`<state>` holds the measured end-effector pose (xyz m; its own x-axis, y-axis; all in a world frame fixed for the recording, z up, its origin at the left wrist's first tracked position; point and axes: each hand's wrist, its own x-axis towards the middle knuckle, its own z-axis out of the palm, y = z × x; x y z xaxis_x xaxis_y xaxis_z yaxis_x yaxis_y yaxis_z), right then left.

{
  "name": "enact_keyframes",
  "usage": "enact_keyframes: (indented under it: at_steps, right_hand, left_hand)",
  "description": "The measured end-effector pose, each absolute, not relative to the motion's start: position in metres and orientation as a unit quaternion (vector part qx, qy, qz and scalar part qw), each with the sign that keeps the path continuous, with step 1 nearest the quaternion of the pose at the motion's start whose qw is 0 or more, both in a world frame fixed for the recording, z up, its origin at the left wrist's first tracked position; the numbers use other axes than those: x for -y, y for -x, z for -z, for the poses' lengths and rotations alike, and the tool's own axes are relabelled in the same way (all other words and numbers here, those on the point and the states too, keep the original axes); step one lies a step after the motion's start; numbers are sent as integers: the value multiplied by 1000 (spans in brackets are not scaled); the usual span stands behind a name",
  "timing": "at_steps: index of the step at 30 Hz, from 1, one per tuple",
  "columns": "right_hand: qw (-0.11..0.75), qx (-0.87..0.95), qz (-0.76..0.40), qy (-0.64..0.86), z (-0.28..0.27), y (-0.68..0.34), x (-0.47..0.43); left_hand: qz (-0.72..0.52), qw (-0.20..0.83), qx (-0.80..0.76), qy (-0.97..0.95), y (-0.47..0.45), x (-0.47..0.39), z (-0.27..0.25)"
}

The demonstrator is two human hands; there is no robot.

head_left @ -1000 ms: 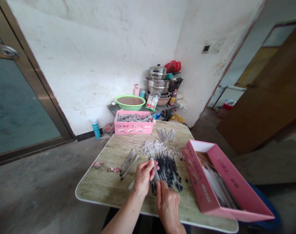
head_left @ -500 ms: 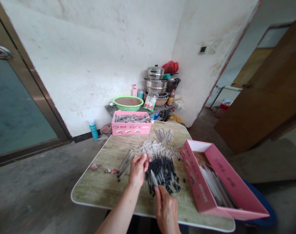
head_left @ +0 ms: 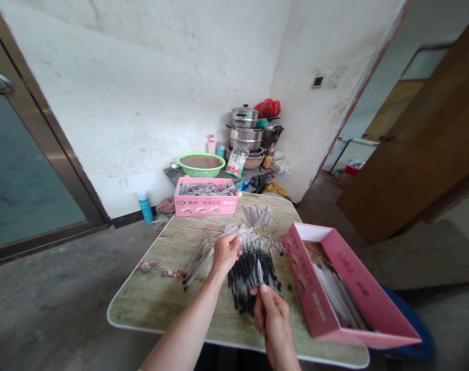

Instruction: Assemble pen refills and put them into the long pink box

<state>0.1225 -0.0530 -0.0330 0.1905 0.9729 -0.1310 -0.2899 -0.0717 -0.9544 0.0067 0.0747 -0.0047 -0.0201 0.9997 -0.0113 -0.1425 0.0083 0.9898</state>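
Observation:
My right hand (head_left: 272, 312), low over the table's near side, grips a clear pen (head_left: 260, 271) that points up and away. Fingers pinched together, my left hand (head_left: 225, 252) is at the near edge of a heap of small whitish pieces (head_left: 247, 235); what sits between its fingertips is too small to make out. Between and below the hands lies a pile of dark pen parts (head_left: 240, 273), with black ends toward me. Left of my left hand lie several pens (head_left: 197, 257) with black ends. Behind the whitish heap rest several clear tubes (head_left: 253, 215).
A pink box (head_left: 205, 207) full of pens stands at the table's far left. On the right, a larger pink box (head_left: 314, 304) holds long clear tubes (head_left: 340, 291). Beyond the wood-patterned table (head_left: 149, 304) are a green basin (head_left: 201, 170) and stacked pots (head_left: 245, 136).
My left hand has moved up and slightly right to the whitish heap. My right hand has shifted right with the pen, which now points more upright. The view has turned slightly.

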Motion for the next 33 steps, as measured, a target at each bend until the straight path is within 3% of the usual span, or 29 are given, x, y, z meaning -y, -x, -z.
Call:
enact_keyframes:
  at_steps: [6, 11, 24, 33]
  right_hand:
    - [569, 298, -646, 412, 25, -110, 49]
    - [518, 284, -690, 418, 30, -107, 54]
    - [544, 350, -615, 452, 22, -103, 60]
    - [545, 332, -631, 442, 22, -101, 60]
  left_hand:
    - [-462, 671, -330, -476, -2, -3, 4]
    - [-536, 663, -374, -363, 18, -17, 10]
    - [-559, 665, -382, -315, 26, -15, 18]
    - [-567, 659, -381, -316, 26, -16, 17]
